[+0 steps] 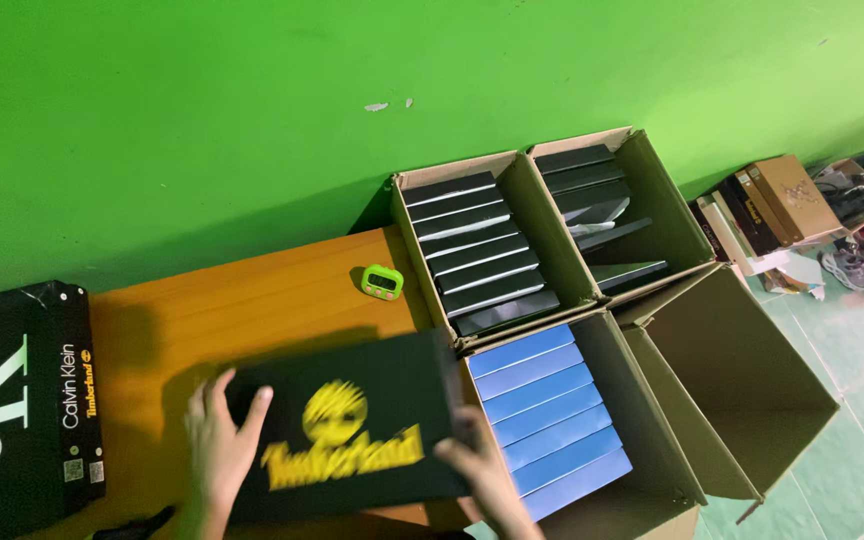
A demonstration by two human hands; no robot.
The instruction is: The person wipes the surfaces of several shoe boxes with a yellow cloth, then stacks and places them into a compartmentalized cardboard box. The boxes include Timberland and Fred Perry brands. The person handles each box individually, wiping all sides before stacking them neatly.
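I have both hands on a flat black box (347, 430) with a yellow emblem and yellow lettering on its lid, lying on the orange wooden desk (252, 290) at about 6 o'clock in my view. My left hand (220, 440) lies spread over the box's 9 o'clock edge, fingers splayed and flat on the lid, pressing more than gripping. My right hand (482, 470) curls around the 3 o'clock corner, fingers bent over the edge; it looks like a light hold, though motion blur keeps me from seeing the thumb. Held by opposite ends like this, the wide, shallow box stays level and square to the desk.

The lid looks like matte card, smooth, with crisp straight edges. At 9 o'clock sits another black box (22, 400), glossier, with large white lettering, touching the desk's near edge. At 12 o'clock a small green timer (382, 282) stands on the desk, well apart from my hands.

From 1 to 3 o'clock, open corrugated cardboard cartons stand just beside the desk: one filled with dark boxes stacked on edge (477, 250), one partly filled (602, 215), one with blue boxes (550, 420) in a neat row, touching my right hand's side. An empty carton (732, 390) lies tipped. Packing on edge keeps each spine reachable.
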